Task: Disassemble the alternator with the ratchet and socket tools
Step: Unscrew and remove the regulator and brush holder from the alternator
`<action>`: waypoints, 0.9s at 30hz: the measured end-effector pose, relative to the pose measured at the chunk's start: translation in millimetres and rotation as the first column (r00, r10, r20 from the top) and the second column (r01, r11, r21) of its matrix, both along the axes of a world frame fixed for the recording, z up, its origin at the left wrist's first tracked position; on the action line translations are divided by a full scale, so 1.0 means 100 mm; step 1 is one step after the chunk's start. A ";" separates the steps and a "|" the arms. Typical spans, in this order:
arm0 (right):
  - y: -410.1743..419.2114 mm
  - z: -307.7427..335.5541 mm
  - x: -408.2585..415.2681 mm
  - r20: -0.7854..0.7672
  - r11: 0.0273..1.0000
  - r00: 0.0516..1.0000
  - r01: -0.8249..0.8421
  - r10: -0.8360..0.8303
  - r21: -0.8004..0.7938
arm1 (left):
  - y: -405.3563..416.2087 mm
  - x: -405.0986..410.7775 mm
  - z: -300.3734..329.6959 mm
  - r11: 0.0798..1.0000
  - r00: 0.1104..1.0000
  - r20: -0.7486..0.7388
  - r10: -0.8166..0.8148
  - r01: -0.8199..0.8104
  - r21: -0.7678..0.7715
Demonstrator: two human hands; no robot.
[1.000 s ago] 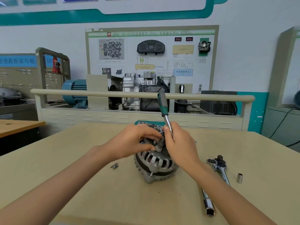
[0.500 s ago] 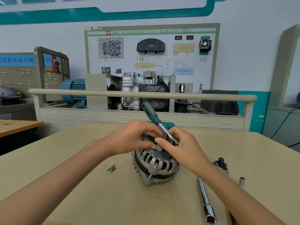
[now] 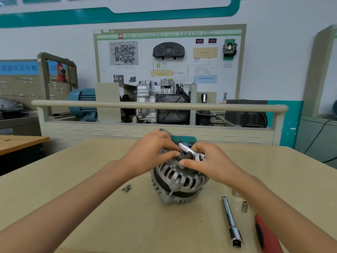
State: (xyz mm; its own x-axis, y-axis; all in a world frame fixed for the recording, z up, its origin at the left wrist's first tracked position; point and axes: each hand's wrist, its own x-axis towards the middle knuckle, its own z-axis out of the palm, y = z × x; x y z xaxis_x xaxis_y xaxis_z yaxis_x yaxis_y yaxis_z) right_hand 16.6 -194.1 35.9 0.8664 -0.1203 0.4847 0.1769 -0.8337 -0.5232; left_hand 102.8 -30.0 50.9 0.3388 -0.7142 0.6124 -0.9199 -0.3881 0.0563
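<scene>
While one silver alternator stands near the middle of the table, both hands work at its top. One ratchet lies across the top of the alternator, its chrome head toward the right and its green handle running back to the left behind the fingers. The left hand has its fingers curled over the handle end and the alternator's top; the right hand pinches the ratchet's head between thumb and curled fingers. Just left of the alternator lie loose bolts, too small to count surely. Toward the table's near right corner lie one chrome extension bar, one small socket standing just beside it, and one red-handled tool, partly hidden under the right forearm.
</scene>
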 end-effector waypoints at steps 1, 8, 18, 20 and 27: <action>0.00 0.00 0.01 -0.008 1.000 1.000 0.007 -0.007 -0.002 | -0.03 -0.01 0.00 0.999 0.999 0.018 0.039 -0.039 0.014; -0.04 -0.05 -0.01 -0.003 0.969 0.999 -0.044 0.046 0.244 | -0.07 -0.08 0.00 0.999 0.996 -0.086 0.035 -0.034 0.013; -0.08 -0.06 -0.01 -0.046 0.959 0.994 -0.082 0.098 0.273 | -0.11 -0.10 -0.06 0.969 0.961 -0.276 0.019 -0.086 -0.231; -0.08 -0.05 0.00 -0.047 0.955 0.992 -0.099 0.117 0.281 | -0.13 -0.11 -0.12 0.951 0.960 -0.279 0.009 -0.094 -0.293; -0.10 -0.05 0.01 -0.042 0.936 0.992 -0.102 0.123 0.336 | -0.04 -0.08 -0.21 0.983 0.909 -0.409 -0.075 -0.002 -0.186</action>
